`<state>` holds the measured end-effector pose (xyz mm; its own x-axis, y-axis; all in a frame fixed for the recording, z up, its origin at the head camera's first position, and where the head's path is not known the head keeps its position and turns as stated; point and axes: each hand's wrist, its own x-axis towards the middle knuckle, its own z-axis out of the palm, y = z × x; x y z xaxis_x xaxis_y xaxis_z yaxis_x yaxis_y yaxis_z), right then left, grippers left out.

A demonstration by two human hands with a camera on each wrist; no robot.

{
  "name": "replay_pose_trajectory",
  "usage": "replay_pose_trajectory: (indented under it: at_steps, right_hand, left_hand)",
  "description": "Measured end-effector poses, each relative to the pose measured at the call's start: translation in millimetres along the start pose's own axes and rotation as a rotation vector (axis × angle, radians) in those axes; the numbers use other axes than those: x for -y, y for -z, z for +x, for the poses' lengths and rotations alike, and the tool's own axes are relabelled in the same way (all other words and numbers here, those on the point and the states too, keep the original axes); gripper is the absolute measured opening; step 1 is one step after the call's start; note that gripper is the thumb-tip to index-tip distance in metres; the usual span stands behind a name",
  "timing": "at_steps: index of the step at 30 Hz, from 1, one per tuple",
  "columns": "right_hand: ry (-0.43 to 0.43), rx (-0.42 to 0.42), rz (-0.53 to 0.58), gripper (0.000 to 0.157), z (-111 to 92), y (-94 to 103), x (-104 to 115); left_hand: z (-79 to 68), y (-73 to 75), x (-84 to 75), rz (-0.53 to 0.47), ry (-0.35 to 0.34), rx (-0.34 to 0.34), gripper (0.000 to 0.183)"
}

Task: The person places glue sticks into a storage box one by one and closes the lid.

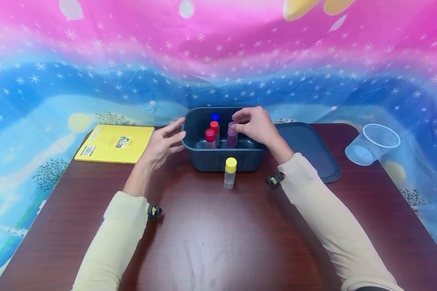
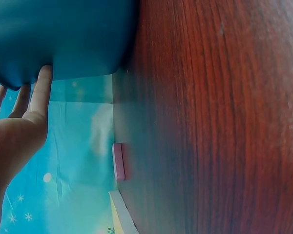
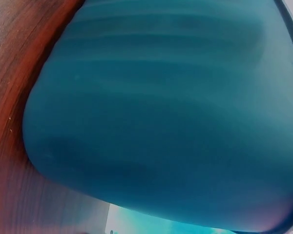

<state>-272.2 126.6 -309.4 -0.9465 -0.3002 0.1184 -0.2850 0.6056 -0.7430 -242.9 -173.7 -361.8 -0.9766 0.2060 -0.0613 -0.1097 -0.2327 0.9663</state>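
Observation:
A dark blue-grey plastic bin [image 1: 225, 161] stands on the table. My left hand [image 1: 159, 143], fingers extended, touches its left end; in the left wrist view its fingertips [image 2: 45, 73] rest against the wall. My right hand [image 1: 256, 126] reaches over the rim and pinches the top of a small purple bottle [image 1: 232, 139] inside. Left of that stand two bottles with red caps [image 1: 214, 126] and one with a blue cap [image 1: 215, 117]. A clear bottle with a yellow cap [image 1: 231, 165] stands upright before the bin. The bin's wall [image 3: 161, 122] fills the right wrist view, hiding the hand.
A yellow book [image 1: 118, 143] lies on the left. The dark lid [image 1: 306, 149] lies flat right of the bin, partly behind my right arm. Farther right, a white mesh basket [image 1: 371, 144] leans at the table's edge. A patterned cloth hangs behind.

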Motion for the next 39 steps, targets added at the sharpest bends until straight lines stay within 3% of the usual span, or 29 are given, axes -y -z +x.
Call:
replay_pose_trajectory:
  at_steps: [17, 39]
  right_hand:
    - [0.071, -0.068, 0.039, 0.033, -20, 13.4, 3]
    - [0.182, 0.062, 0.166, 0.037, -53, 23.5, 15]
  left_hand:
    - [1.5, 0.9, 2.1, 0.001, -0.002, -0.01, 0.059]
    - [1.5, 0.7, 1.9, 0.003, 0.004, -0.008, 0.06]
